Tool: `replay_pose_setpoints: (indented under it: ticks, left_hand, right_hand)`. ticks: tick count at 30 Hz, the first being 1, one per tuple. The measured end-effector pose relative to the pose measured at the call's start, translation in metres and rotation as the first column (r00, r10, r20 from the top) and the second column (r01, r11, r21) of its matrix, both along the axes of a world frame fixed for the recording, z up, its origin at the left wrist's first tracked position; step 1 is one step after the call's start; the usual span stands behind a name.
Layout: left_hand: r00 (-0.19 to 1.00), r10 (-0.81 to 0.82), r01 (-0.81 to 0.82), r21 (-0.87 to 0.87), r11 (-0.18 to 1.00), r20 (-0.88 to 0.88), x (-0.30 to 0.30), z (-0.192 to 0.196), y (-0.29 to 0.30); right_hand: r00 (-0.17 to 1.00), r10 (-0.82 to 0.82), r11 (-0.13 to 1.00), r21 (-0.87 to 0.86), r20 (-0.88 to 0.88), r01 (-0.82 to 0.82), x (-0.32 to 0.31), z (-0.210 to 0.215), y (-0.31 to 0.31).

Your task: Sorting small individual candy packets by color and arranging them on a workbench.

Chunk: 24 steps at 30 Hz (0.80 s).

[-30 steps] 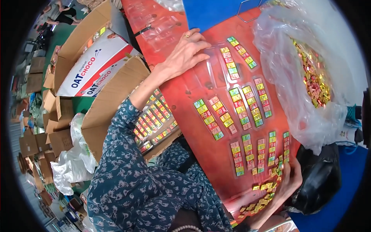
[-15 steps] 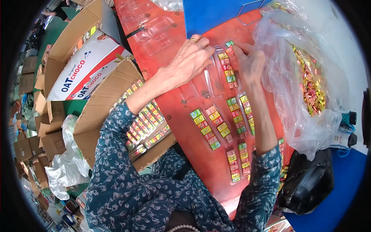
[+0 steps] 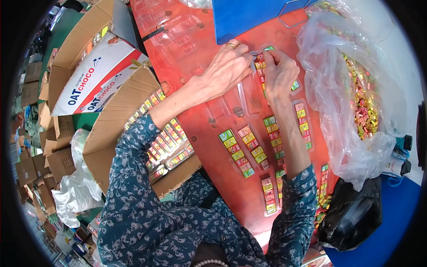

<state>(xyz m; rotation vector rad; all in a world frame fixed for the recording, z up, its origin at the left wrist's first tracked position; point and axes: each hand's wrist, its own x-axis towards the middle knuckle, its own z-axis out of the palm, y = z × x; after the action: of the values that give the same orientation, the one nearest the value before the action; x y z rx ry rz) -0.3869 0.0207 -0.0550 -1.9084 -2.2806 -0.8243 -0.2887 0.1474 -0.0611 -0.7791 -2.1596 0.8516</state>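
Small wrapped candies fill one long slot of a clear plastic tray on the red table. My left hand is closed at the tray's far left edge, its fingertips curled on the rim. At the far end of the filled slot, my right hand pinches a small wrapped candy, mostly hidden by the fingers. Part of the candy row lies hidden under this hand. Several filled strips of candies, such as one strip and another, lie nearer me.
An open cardboard box of filled trays stands at my left. Empty clear trays lie far left on the table. A clear bag of loose candies lies at right, above a black bag. A blue panel stands at the back.
My right hand has moved slightly left and its fingers have closed in at the slot's far end. My left hand stays at the tray's edge. The view has shifted a little.
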Motion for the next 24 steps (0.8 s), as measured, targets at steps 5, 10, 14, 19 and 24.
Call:
replay_pose_setpoints:
  ticks: [5, 10, 14, 19, 24]
  left_hand:
    - [1.0, 0.001, -0.002, 0.087, 0.996, 0.013, 0.003, 0.003, 0.01]
    - [0.998, 0.033, -0.031, 0.043, 0.999, -0.056, 0.001, 0.002, 0.027]
    - [0.999, 0.026, -0.026, -0.009, 1.0, -0.023, 0.0, 0.005, 0.032]
    - [0.996, 0.037, -0.036, 0.02, 0.999, -0.079, 0.0, 0.002, 0.036]
    - [0.99, 0.049, -0.044, 0.039, 0.998, -0.133, -0.002, 0.0, 0.036]
  right_hand:
    - [0.996, -0.048, 0.993, -0.11, -0.071, 0.04, 0.004, 0.011, 0.006]
    - [0.999, -0.043, 0.995, -0.093, -0.001, 0.043, 0.02, 0.026, 0.019]
    - [0.994, 0.003, 0.99, -0.137, 0.106, 0.012, 0.029, 0.031, 0.006]
    - [0.992, 0.019, 0.999, -0.035, 0.129, -0.014, 0.037, 0.017, 0.004]
    - [0.993, 0.015, 0.994, -0.106, 0.114, -0.003, 0.039, 0.015, 0.005]
